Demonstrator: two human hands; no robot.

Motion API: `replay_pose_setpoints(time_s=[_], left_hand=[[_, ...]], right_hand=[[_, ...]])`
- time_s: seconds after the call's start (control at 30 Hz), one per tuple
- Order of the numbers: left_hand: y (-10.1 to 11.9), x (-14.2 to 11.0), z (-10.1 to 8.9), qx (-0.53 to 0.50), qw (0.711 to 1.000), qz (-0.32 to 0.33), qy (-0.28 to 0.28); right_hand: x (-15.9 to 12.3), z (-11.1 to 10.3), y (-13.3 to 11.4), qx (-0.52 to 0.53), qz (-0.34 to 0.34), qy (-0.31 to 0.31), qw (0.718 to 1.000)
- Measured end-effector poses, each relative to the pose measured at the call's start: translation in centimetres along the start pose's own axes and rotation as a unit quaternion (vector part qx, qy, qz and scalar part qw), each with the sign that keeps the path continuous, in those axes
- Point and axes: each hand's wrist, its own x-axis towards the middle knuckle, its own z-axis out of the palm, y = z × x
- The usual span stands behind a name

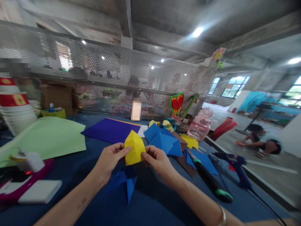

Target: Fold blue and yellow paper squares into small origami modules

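Both my hands hold a folded yellow paper piece [134,148] above the blue table top [150,204]. My left hand [108,160] pinches its left edge with thumb and fingers closed. My right hand [157,159] pinches its right edge the same way. Under the hands lies a folded blue paper shape [127,180]. A larger folded blue paper piece [164,139] sits just behind the yellow one.
A light green sheet [44,138] and a purple sheet [110,129] lie at the back left. A black-handled tool [210,181], a blue glue gun [236,166], a pink jar [200,127], more yellow folded pieces [190,142] and a red heart decoration [176,103] stand right. Stacked cups [14,106] are far left. A person sits on the floor [261,139].
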Motion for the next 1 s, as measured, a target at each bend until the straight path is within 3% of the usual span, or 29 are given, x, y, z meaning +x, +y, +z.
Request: replay_pose_setpoints(time_s=[0.8,1.0], left_hand=[[0.5,-0.4,0.5,0.05,0.998,0.015,-0.028],[0.1,-0.3,0.6,0.028,0.999,-0.002,-0.026]], right_hand=[[0.1,-0.5,1.2,-0.085,-0.003,0.053,0.995],[0.1,-0.5,1.4,-0.146,-0.061,0.06,0.986]])
